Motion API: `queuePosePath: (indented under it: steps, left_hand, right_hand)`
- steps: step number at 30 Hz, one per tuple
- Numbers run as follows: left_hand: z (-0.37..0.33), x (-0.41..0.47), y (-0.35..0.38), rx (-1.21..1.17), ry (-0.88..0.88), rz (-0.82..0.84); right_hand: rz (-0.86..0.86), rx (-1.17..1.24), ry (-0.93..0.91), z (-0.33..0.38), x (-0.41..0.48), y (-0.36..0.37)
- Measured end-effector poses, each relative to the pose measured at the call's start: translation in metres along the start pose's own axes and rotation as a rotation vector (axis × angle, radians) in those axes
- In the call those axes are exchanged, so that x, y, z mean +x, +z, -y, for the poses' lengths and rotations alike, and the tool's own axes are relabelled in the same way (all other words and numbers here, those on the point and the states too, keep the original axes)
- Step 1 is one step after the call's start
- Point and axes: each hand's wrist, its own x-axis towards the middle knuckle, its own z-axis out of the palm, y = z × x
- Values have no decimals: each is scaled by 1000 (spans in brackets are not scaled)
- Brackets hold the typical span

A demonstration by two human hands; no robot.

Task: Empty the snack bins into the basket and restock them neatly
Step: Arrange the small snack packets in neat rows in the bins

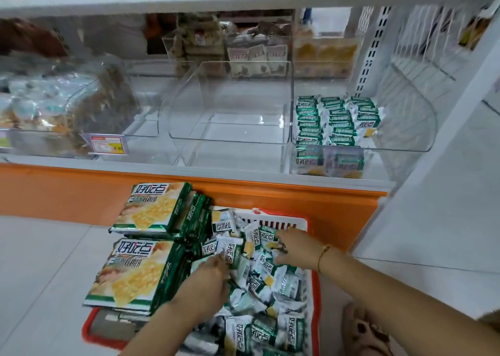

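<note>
A red and white basket [281, 221] on the floor holds a heap of small green-and-white snack packets [273, 282]. Two piles of large green cracker bags [151, 207] rest on its left side. My left hand [205, 285] reaches into the heap and closes on a small packet [230, 250]. My right hand [295, 244] lies on the packets farther back, fingers curled among them; its grip is unclear. On the shelf above, the middle clear bin [230, 139] is empty. The right clear bin [405, 128] holds neat rows of the same packets [335, 117].
An orange base strip [81, 190] runs under the white shelf [189, 167]. Left bins [67, 107] hold other wrapped snacks, with a price tag [107, 144] in front. More bins stand behind. White shelf upright [460, 107] rises at right. Pale floor tiles lie left of the basket.
</note>
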Motion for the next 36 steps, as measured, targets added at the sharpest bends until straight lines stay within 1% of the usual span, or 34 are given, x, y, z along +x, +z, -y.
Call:
queuePosePath:
  steps: [2,4,7,9,12,13,16,19,21,22,24,26,29,32,33,34,36]
  left_hand:
    - [5,-8,11,6,-17,2]
    - [10,-13,17,3,-17,-20]
    - [14,-17,19,-23,-18,-54]
    - [15,-17,18,-59,-37,-63]
    - [11,-14,16,-142,-70,-113]
    - [9,-12,17,-206,-75,-129]
    - [-2,-8,21,-518,-130,-113]
    - [-11,-3,34,-821,-247,64]
    - [-19,-3,40,-1079,-318,201]
    - [-23,-4,40,-1204,-347,240]
    - [-29,-3,37,-1440,-382,229]
    - [-29,4,33,-1632,-411,141]
    - [-23,13,19,-1764,-441,-1]
    - [-23,12,-5,-1843,-442,-98]
    - [-23,11,-10,-1834,-443,-121]
    - [-23,10,-16,-1807,-452,-144]
    - [-23,8,-22,-1716,-451,-180]
  right_hand:
    - [36,-10,49,-3,9,25]
    - [60,-106,49,-3,15,39]
    - [188,-273,-65,4,17,42]
    - [263,-307,-118,7,18,41]
    - [266,-332,-143,5,19,41]
    - [253,-333,-148,4,19,41]
    - [160,-291,-174,2,13,43]
    - [42,-141,-172,4,6,43]
    - [-27,-2,-172,6,0,39]
    - [-58,74,-179,9,-3,37]
    - [-104,247,-206,16,-12,33]
    - [-130,393,-258,26,-21,27]
    - [-228,541,-311,37,-29,17]
    - [-411,708,-233,43,-29,1]
    - [-480,710,-203,43,-28,-4]
    - [-553,658,-196,42,-28,-9]
    - [-685,529,-260,44,-29,-15]
